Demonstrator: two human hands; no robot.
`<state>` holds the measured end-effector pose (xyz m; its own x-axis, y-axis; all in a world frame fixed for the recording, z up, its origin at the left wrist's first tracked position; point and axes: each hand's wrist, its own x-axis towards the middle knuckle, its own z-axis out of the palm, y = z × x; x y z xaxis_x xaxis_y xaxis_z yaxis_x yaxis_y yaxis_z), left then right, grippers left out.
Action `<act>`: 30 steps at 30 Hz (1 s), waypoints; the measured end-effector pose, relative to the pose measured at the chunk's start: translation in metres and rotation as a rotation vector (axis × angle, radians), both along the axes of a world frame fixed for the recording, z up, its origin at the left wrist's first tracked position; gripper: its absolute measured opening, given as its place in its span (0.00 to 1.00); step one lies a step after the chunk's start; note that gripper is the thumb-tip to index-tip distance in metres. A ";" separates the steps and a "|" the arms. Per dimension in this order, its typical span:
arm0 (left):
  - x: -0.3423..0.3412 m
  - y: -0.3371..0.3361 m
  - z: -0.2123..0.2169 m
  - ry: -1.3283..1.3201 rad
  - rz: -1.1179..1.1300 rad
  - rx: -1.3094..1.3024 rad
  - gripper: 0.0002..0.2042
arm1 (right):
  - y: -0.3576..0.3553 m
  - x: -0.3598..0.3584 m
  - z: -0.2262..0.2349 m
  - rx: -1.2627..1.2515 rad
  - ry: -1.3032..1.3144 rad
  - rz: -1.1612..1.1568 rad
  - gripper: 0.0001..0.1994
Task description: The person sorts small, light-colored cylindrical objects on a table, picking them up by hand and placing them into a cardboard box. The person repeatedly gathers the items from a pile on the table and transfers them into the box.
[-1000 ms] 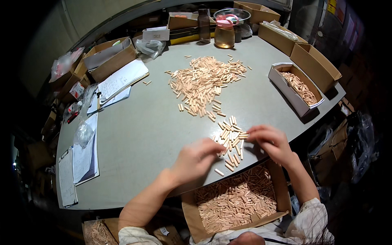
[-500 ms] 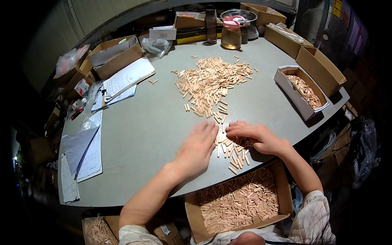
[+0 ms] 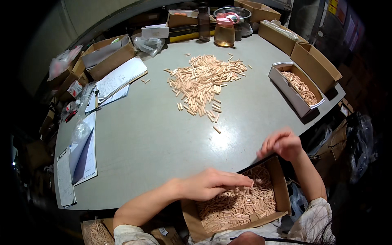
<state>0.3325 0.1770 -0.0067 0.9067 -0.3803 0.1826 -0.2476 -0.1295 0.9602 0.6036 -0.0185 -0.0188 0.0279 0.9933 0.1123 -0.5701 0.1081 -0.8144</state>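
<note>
A cardboard box [image 3: 282, 192] full of small wooden dowel pins [image 3: 245, 206] sits at the table's near edge, below the tabletop. Over the box's far side reaches my left hand [image 3: 216, 182], fingers stretched out and flat, above the pins. A pin shows at its fingertips; whether it touches them I cannot tell. My right hand [image 3: 283, 145] is raised near the table edge, just beyond the box's far right corner. Its fingers look bent but are smeared by motion. A loose pile of dowel pins [image 3: 206, 79] lies mid-table, with a single pin [image 3: 217, 129] nearer me.
At the right stands a narrow white-sided box [image 3: 292, 92] of pins beside a longer brown box [image 3: 316, 67]. A pink-lidded jug [image 3: 224, 34] and a dark bottle [image 3: 203, 24] stand at the back. Papers [image 3: 120, 79] and clipboards [image 3: 65, 179] lie at the left.
Both hands have come back from the table toward me; the left is now over the box, the right lifted to the right. The small group of pins between them has left the tabletop.
</note>
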 end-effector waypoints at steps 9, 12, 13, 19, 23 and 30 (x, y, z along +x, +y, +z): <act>0.006 0.046 -0.034 -0.108 1.079 0.604 0.33 | 0.140 0.133 -0.050 -0.145 -1.553 -0.788 0.32; 0.011 0.053 -0.041 -0.083 1.180 0.874 0.42 | 0.194 0.186 -0.061 -0.409 -1.779 -0.855 0.42; 0.011 0.052 -0.041 -0.070 1.167 0.918 0.44 | 0.210 0.200 -0.062 -0.401 -1.717 -0.899 0.45; 0.012 0.052 -0.040 -0.038 1.124 0.997 0.50 | 0.281 0.205 -0.050 -0.319 -1.408 -0.731 0.42; 0.005 0.058 -0.047 -0.063 1.117 0.996 0.49 | 0.297 0.157 -0.048 -0.073 -1.301 -0.466 0.35; 0.008 0.067 -0.043 -0.148 1.080 0.976 0.49 | 0.261 0.106 -0.030 0.311 -1.540 -0.259 0.26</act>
